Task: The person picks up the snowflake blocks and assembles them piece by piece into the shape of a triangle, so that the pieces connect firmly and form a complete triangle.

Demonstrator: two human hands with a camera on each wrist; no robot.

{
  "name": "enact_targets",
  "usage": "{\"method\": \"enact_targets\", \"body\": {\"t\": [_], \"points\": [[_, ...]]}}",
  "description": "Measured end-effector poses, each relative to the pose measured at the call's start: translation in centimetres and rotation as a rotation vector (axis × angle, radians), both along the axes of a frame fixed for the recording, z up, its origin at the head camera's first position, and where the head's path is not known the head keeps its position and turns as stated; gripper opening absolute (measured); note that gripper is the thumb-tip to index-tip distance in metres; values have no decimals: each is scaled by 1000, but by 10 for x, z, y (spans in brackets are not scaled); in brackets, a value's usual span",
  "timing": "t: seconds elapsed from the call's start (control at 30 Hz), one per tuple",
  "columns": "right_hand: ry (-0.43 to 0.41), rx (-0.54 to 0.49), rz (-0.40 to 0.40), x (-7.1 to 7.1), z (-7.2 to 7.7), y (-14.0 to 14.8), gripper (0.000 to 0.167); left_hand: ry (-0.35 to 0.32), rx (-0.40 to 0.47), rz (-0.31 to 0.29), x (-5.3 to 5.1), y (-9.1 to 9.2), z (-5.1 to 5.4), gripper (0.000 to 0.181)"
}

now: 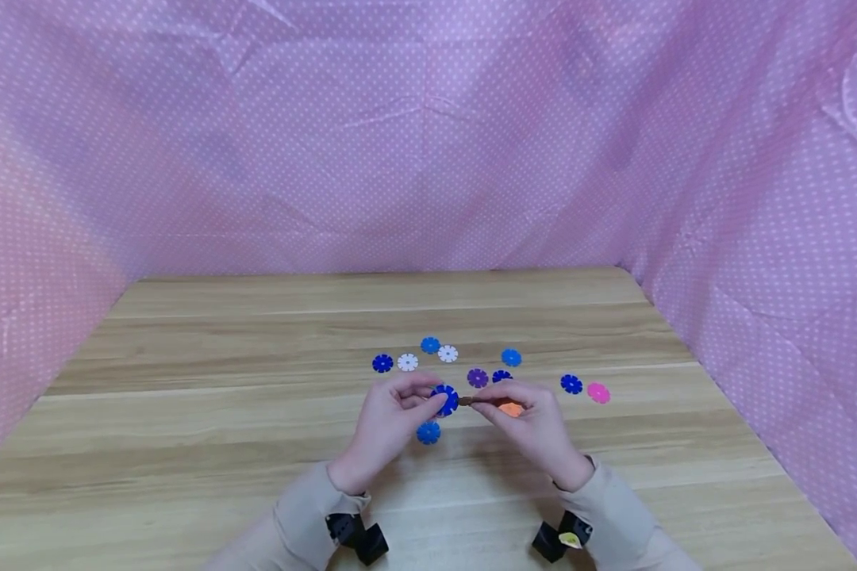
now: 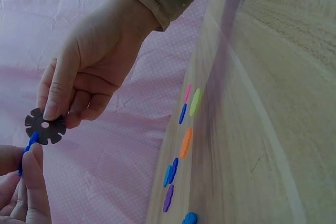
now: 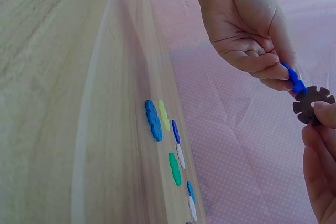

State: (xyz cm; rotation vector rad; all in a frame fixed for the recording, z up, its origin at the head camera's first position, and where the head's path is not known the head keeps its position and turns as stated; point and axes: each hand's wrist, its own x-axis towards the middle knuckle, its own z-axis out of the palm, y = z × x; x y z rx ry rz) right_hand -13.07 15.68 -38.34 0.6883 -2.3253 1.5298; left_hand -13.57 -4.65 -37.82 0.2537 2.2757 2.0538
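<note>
In the head view, my left hand (image 1: 386,424) pinches a dark blue slotted plastic disc (image 1: 449,395) between thumb and fingers. My right hand (image 1: 536,420) holds a brown slotted disc (image 1: 466,401), which appears edge-on there and broad in the left wrist view. The rims of the blue disc (image 3: 295,78) and the brown disc (image 3: 310,111) meet at about right angles; how deep the slots engage cannot be told. Both discs are held above the table. An orange disc (image 1: 510,409) lies partly hidden behind the right hand, and a light blue disc (image 1: 428,432) lies near the left.
Several loose discs lie on the wooden table (image 1: 186,428), among them white (image 1: 408,362), purple (image 1: 478,377) and pink (image 1: 598,392) ones. A green disc (image 3: 175,169) shows in the right wrist view. Pink dotted cloth (image 1: 421,159) surrounds the table's back and sides.
</note>
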Motion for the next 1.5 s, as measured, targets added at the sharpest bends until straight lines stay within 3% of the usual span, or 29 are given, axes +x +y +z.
{"method": "enact_targets", "body": {"t": [0.5, 0.7, 0.9, 1.5], "points": [[39, -9, -102, 0, 0, 1, 14, -83, 73, -90, 0, 0, 3, 26], [57, -18, -76, 1, -2, 2, 14, -95, 18, -92, 0, 0, 4, 27], [105, -27, -36, 0, -3, 2, 11, -120, 44, -93, 0, 2, 7, 26], [165, 5, -38, -2, -3, 1, 16, -68, -26, -97, -2, 2, 7, 21]]}}
